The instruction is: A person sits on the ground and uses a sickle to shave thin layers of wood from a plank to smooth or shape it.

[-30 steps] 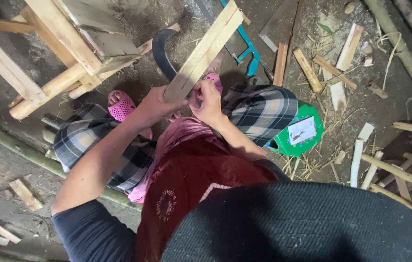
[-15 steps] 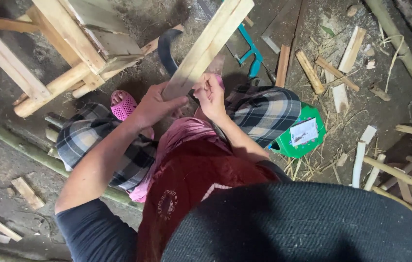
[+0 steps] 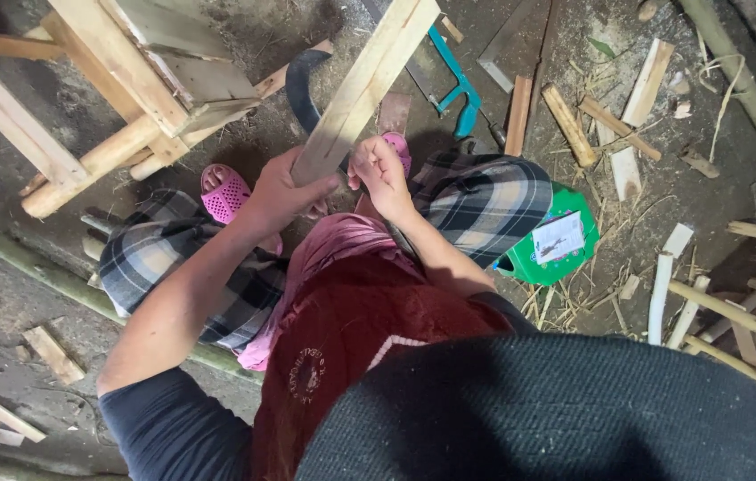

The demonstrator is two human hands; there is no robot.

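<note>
Dirt floor (image 3: 4, 294) strewn with straw and offcuts fills my view from above, with a pale wooden frame (image 3: 119, 80) standing at the upper left and a few small wood scraps (image 3: 53, 354) lying below it. Moving right, I see a pink perforated sandal (image 3: 224, 191) just beside the frame's round leg, and checked trousers over both knees. My left hand (image 3: 281, 191) is wrapped around the lower end of a long wooden slat (image 3: 364, 85), gripping it firmly; the slat rises from my lap and tilts up and to the right, out past the top edge. A dark curved band (image 3: 299, 85) lies on the ground just left of it. My right hand (image 3: 380, 169) sits at the slat's bottom end with fingers curled toward it; I cannot tell whether it pinches something small or only touches the wood. Farther right, a blue-framed hacksaw (image 3: 453, 76) lies on the floor behind the slat, then short wood blocks (image 3: 569, 125), a green container with a white label (image 3: 551, 240) by my right knee, and pale sticks (image 3: 663, 285) near the right edge.
</note>
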